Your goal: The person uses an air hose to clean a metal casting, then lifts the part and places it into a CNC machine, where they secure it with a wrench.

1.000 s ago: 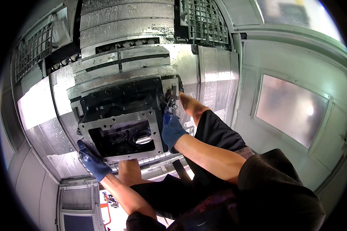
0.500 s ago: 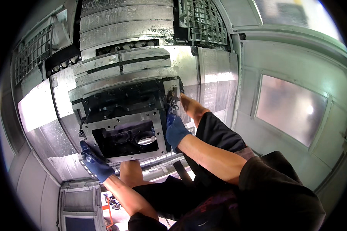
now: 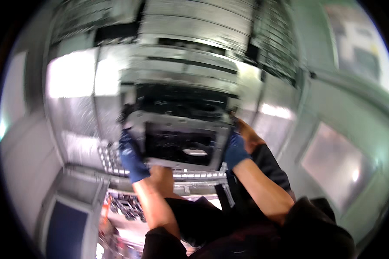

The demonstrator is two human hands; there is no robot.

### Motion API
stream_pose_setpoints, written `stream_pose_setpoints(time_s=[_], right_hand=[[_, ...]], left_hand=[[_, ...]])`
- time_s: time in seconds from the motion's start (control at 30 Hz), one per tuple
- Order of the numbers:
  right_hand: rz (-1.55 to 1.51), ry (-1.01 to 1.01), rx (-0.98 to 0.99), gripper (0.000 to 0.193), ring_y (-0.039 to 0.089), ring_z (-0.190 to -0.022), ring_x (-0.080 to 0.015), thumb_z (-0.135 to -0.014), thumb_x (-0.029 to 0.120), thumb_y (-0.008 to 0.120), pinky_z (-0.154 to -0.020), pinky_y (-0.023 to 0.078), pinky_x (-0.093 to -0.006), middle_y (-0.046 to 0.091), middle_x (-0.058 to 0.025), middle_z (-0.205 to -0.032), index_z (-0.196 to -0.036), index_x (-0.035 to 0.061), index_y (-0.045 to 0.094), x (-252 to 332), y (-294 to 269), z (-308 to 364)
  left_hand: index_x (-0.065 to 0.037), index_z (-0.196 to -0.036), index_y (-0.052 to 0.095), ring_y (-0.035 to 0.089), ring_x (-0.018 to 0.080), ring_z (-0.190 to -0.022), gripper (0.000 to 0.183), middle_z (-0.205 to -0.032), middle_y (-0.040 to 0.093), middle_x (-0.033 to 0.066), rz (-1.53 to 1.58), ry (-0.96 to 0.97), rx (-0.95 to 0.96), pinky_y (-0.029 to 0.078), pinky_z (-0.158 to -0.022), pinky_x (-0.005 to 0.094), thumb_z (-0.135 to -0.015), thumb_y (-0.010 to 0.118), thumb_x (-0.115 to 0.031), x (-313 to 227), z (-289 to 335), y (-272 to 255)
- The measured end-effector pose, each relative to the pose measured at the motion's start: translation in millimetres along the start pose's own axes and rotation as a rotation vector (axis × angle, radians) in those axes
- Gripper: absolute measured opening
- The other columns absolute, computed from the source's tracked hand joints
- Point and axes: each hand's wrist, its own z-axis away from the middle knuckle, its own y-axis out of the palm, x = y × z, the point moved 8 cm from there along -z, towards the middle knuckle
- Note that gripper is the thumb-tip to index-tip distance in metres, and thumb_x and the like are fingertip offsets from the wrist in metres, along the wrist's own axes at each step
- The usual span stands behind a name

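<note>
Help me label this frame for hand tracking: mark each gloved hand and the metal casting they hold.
left hand (image 3: 132, 157), head view, back of the blue glove
right hand (image 3: 235, 151), head view, back of the blue glove
metal casting (image 3: 139, 123), head view, left wall of the frame

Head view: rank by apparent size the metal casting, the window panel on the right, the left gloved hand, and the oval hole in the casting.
1. Metal casting, largest.
2. Window panel, somewhat smaller, though fisheye bending near the rim makes this unsure.
3. Left hand in its blue glove; the right hand looks alike.
4. Oval hole, smallest.
</note>
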Motion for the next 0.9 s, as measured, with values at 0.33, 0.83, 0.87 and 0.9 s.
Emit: stream_pose_setpoints(time_s=[0.33, 0.83, 0.87, 0.9], right_hand=[[0.479, 0.353, -0.256, 0.027, 0.056, -0.065, -0.0223, -0.086, 0.043, 0.046, -0.056, 0.046, -0.0401, 0.058, -0.0031, -0.074, -0.085, 0.0197, 0.059, 20.5, 10.9, 7.1], [0.866, 0.195, -0.196, 0.029, 0.054, -0.079, -0.0227, -0.087, 0.044, 0.045, -0.068, 0.045, -0.0407, 0.057, -0.0042, -0.089, -0.097, 0.0191, 0.056, 73.6, -19.1, -21.8], [0.875, 0.193, -0.194, 0.029, 0.054, -0.080, -0.0228, -0.087, 0.044, 0.045, -0.069, 0.044, -0.0408, 0.057, -0.0043, -0.090, -0.097, 0.0191, 0.056, 72.8, -18.7, -23.7], [0.888, 0.192, -0.195, 0.029, 0.054, -0.081, -0.0228, -0.087, 0.044, 0.045, -0.070, 0.044, -0.0408, 0.057, -0.0044, -0.091, -0.098, 0.0190, 0.056, 73.3, -18.8, -24.0]], left_hand=[[-0.001, -0.087, 0.068, 0.057, 0.0250, -0.067, 0.031, -0.071, 0.061, 0.0136, 1.145, -0.583, -0.272, 0.046, -0.061, 0.0360, -0.088, 0.060, -0.031, 23.1, 18.6, 4.2], [-0.008, -0.073, 0.067, 0.059, 0.0350, -0.059, 0.030, -0.065, 0.062, 0.0177, 0.979, -0.701, -0.115, 0.048, -0.055, 0.0401, -0.080, 0.065, -0.037, 14.0, 21.8, 13.1], [-0.008, -0.073, 0.068, 0.059, 0.0352, -0.059, 0.030, -0.065, 0.062, 0.0176, 0.945, -0.707, -0.104, 0.048, -0.055, 0.0402, -0.080, 0.065, -0.037, 15.1, 21.8, 10.7], [-0.008, -0.073, 0.068, 0.059, 0.0355, -0.059, 0.031, -0.065, 0.062, 0.0174, 1.005, -0.713, -0.118, 0.048, -0.055, 0.0406, -0.080, 0.065, -0.038, 16.7, 23.5, 9.6]])
